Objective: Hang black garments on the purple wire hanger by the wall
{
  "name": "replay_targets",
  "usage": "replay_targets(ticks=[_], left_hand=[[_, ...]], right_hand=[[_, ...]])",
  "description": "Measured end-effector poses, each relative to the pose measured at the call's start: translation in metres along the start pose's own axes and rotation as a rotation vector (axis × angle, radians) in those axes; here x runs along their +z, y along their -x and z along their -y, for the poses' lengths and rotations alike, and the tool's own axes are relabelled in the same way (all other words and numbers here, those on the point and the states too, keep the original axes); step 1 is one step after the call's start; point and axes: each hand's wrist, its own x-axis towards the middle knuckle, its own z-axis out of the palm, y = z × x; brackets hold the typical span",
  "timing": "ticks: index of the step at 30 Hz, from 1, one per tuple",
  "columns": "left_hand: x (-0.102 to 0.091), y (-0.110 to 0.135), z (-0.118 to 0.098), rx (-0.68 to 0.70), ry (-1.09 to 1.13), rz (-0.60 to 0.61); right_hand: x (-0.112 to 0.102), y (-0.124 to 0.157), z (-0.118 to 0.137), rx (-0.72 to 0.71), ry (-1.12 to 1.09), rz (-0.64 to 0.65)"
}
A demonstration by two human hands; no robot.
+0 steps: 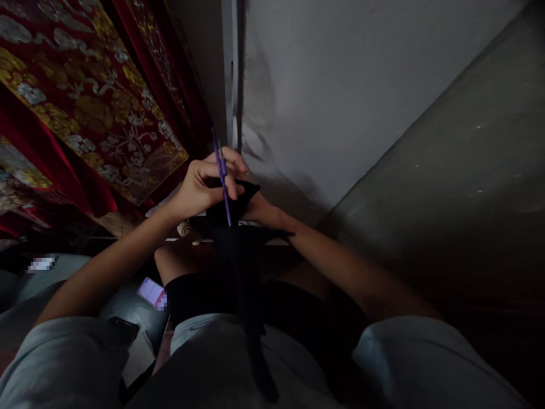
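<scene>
My left hand (204, 183) is closed, fingers curled round a piece of black cloth (238, 227) that hangs down over my lap. A thin purple stick, like a needle or hook (222, 176), stands upright across its fingers. My right hand (259, 209) sits just behind and to the right, mostly hidden by the cloth; it seems to grip the cloth from underneath. Both hands are raised above my bent knee (174, 255).
A red and gold embroidered fabric (85, 96) hangs at the left. A grey wall (340, 85) and a dark slab (447, 187) fill the right. A lit phone (151, 292) lies on a grey cushion (25, 284) at the lower left.
</scene>
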Motion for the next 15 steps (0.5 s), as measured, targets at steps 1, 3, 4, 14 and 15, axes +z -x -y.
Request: replay_targets(ticks=[1,3,4,14,15], left_hand=[[0.003,0.002,0.0,0.005,0.035,-0.005],[0.003,0.004,0.003,-0.013,0.092,-0.016],[0.001,0.005,0.005,-0.034,0.114,-0.023],[-0.07,0.022,0.026,-0.361,0.048,-0.007],[-0.073,0.027,0.024,-0.337,-0.036,-0.015]], right_hand=[[0.001,0.001,-0.001,-0.046,0.041,0.026],[-0.003,0.003,-0.011,-0.144,0.139,0.072],[-0.008,0.006,-0.019,-0.182,0.2,0.077],[-0.075,0.043,-0.037,-0.078,0.749,-0.246],[-0.078,0.042,-0.037,-0.041,0.772,-0.291]])
